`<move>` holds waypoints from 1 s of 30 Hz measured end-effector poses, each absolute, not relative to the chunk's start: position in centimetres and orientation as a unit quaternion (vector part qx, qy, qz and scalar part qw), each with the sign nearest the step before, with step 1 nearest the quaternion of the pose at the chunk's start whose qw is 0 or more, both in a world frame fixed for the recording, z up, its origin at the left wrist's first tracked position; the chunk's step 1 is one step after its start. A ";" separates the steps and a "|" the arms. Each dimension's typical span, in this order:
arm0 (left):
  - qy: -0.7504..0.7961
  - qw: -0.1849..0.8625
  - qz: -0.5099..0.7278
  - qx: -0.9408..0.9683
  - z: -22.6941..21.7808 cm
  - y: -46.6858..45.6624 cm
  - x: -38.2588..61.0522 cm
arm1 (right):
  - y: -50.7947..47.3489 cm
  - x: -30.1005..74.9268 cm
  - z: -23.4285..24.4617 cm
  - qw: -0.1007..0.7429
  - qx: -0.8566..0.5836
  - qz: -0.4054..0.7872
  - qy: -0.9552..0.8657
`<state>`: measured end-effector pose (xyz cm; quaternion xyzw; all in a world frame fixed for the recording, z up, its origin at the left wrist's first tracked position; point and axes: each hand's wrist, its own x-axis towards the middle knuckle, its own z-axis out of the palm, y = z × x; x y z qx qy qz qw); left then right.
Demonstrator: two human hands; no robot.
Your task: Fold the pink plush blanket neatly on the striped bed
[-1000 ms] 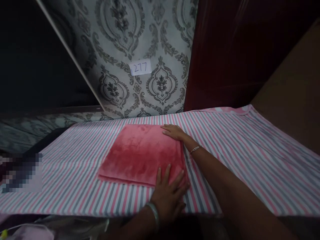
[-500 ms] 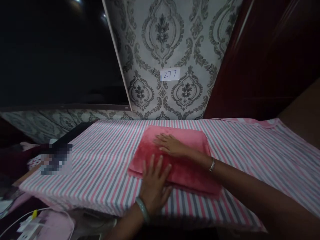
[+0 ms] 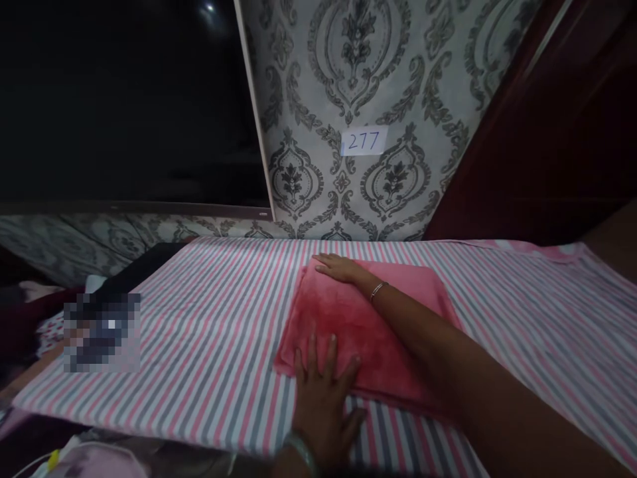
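A folded pink plush blanket lies flat on a table covered by a striped cloth. My left hand, with a pale bangle at the wrist, rests on the blanket's near-left edge, its fingers spread. Across the blanket reaches my right arm, with a thin silver bracelet on it. My right hand lies stretched out at the far-left corner of the blanket, palm down. Neither hand grips anything. The forearm hides part of the blanket's right side.
A large dark screen hangs at the left above the table. Patterned wallpaper with a paper label reading 277 is behind. A dark red glossy panel stands at the right. A blurred-out patch covers something at the table's left edge.
My right hand has slid over the blanket to its far-left corner. My left hand stays on the near edge. The whole view has shifted, with the blanket now lower and farther right.
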<state>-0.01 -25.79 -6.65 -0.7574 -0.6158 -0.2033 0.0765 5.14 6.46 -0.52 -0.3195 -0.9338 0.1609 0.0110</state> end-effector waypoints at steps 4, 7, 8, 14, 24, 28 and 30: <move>-0.617 0.075 -0.206 -0.756 -6.8 -25.6 -0.2 | 6.3 4.9 0.2 0.041 -0.341 0.158 -0.926; -0.604 0.072 -0.222 -0.762 -6.5 -25.7 -0.2 | 4.8 6.6 2.0 0.125 -0.354 0.132 -0.917; -0.602 0.071 -0.234 -0.760 -6.2 -25.8 -0.4 | 4.1 8.0 2.6 0.164 -0.344 0.129 -0.915; -0.654 -0.008 -0.440 -0.615 -3.2 -25.4 -4.7 | -1.8 23.8 2.3 0.407 -0.417 0.189 -0.791; -0.668 -0.387 -0.558 -0.305 0.1 -19.8 -9.5 | -9.2 34.2 -5.3 0.449 -0.567 0.494 -0.482; -0.652 -0.420 -0.537 -0.332 1.2 -18.7 -8.8 | -9.1 32.0 -4.8 0.415 -0.554 0.460 -0.556; -0.647 -0.447 -0.523 -0.329 1.7 -18.4 -8.6 | -8.8 31.3 -4.3 0.411 -0.555 0.435 -0.578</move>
